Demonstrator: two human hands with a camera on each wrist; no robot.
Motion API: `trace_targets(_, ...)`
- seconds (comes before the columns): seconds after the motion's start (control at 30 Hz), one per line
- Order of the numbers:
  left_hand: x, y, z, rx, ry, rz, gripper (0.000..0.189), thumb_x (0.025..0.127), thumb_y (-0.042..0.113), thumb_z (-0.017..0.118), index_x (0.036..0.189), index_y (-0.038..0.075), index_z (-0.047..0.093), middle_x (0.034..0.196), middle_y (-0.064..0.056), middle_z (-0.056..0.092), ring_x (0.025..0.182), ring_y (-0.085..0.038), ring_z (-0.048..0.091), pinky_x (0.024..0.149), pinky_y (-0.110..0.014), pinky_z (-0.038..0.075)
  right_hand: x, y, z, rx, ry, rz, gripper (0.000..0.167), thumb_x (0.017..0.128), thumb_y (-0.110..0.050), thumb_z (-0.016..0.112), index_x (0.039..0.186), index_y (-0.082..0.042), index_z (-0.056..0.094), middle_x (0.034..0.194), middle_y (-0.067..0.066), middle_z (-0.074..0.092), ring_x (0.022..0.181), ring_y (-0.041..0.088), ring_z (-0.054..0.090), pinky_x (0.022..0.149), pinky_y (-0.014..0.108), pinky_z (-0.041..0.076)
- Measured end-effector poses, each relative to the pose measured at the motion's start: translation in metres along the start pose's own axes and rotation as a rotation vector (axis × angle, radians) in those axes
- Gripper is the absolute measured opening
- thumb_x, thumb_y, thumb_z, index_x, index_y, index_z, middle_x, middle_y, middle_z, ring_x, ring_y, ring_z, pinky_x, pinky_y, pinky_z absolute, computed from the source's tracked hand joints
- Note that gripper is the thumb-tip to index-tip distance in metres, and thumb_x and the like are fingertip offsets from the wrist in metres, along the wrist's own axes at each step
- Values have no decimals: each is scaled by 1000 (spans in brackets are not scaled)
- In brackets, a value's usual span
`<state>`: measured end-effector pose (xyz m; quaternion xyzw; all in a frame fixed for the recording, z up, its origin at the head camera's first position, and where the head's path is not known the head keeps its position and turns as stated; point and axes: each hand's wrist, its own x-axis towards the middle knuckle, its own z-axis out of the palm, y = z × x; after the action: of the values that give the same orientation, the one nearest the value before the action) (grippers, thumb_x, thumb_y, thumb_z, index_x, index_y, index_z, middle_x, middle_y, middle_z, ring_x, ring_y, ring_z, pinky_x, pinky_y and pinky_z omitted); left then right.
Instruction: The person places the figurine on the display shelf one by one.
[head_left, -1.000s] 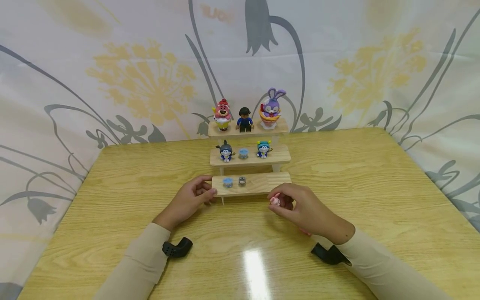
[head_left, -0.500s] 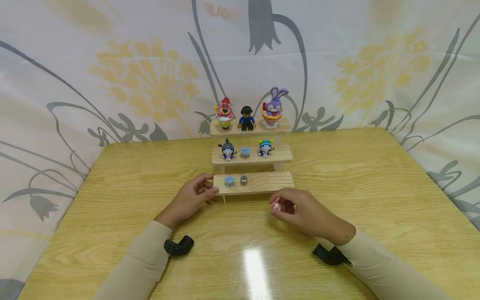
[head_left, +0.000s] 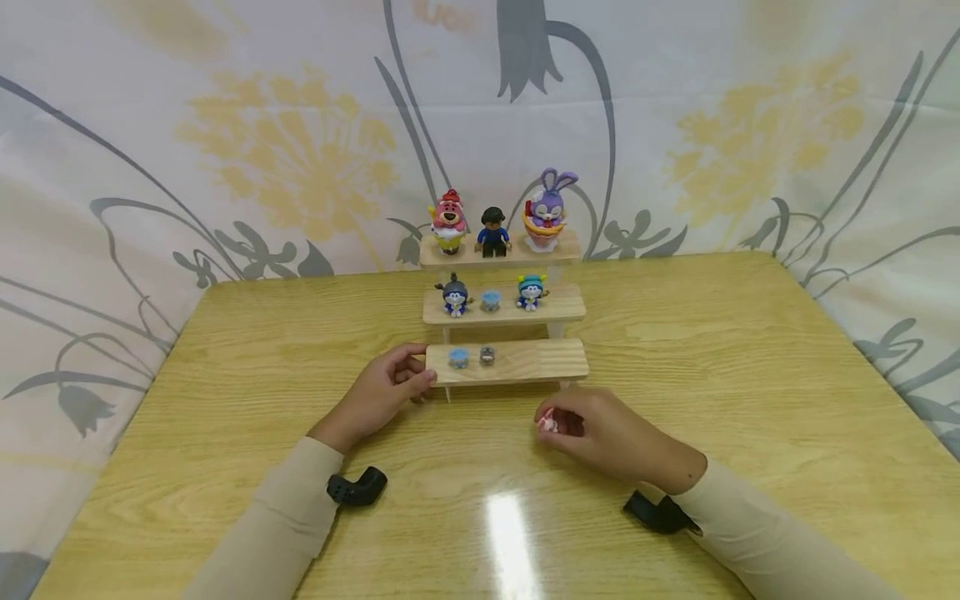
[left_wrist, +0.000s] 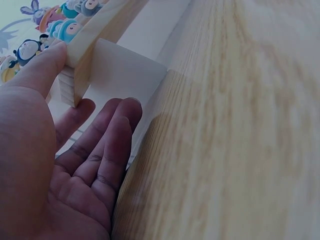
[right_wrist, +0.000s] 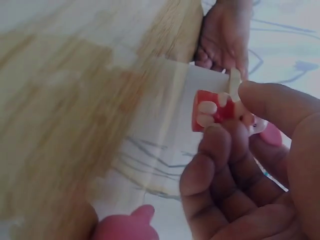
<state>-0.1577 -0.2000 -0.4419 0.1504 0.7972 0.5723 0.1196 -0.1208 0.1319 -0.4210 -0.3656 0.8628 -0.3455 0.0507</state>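
Note:
My left hand [head_left: 377, 402] grips the left end of the lowest tier of a wooden three-tier display stand [head_left: 536, 360]. In the left wrist view its thumb lies against the board's edge, with an index finger beneath it and the other fingers loosely curled. My right hand [head_left: 611, 435] pinches a small pink-and-white figurine [head_left: 547, 423] in front of the stand's right end. Seen from the right wrist, this figurine [right_wrist: 212, 109] has a red lower part and pale feet. On the lowest tier stand a light-blue toy [head_left: 458, 358] and a small grey figurine [head_left: 487, 356].
The middle tier holds a dark-capped figurine [head_left: 454, 297], a blue toy [head_left: 491, 300] and a teal-capped figurine [head_left: 530, 292]. Above are a pink bear [head_left: 448, 221], a dark-haired toy person [head_left: 493, 233] and a purple rabbit [head_left: 546, 217]. Another pink toy [right_wrist: 125, 228] shows near the right hand.
My right hand has drawn back slightly from the lowest tier toward the body, still holding the pink figurine. The left hand keeps its place on the stand.

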Motion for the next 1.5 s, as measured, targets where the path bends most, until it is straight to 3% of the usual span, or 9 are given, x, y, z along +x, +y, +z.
trace_targets(0.47, -1, 2, 0, 1, -5, -9, 57, 103, 25, 59, 150, 0, 38, 116, -21, 62, 95, -21, 68, 79, -30, 58, 0, -3, -9, -67, 286, -131, 14, 85, 1, 74, 85, -13, 70, 76, -9, 60, 70, 0, 52, 58, 19, 49)
trace_targets(0.67, -1, 4, -1, 14, -1, -9, 57, 103, 26, 59, 150, 1, 39, 116, -20, 62, 96, -22, 68, 79, -30, 58, 2, -3, -14, -80, 364, -129, 14, 85, 1, 76, 88, -12, 71, 83, -5, 57, 71, 3, 51, 58, 20, 48)
trace_targets(0.87, -1, 3, -1, 15, 4, -10, 57, 102, 26, 60, 150, 1, 39, 116, -20, 62, 96, -23, 68, 79, -30, 58, 5, -2, -17, -85, 374, -103, 13, 85, -3, 78, 91, -14, 72, 95, -3, 62, 76, 8, 54, 61, 21, 48)
trace_targets(1.17, -3, 0, 0, 19, 3, -13, 57, 102, 26, 59, 150, 1, 39, 116, -20, 62, 97, -24, 69, 79, -30, 58, 18, -4, -19, -68, 327, -114, 11, 87, -8, 78, 96, -10, 73, 88, -5, 65, 75, 7, 57, 63, 22, 51)
trace_targets(1.5, -2, -1, 0, 16, -3, -6, 57, 103, 27, 59, 150, 2, 39, 115, -20, 62, 95, -23, 68, 78, -30, 58, 41, -3, -25, -5, 267, -6, 6, 94, -17, 71, 99, -13, 73, 85, -5, 67, 73, 6, 60, 65, 22, 54)
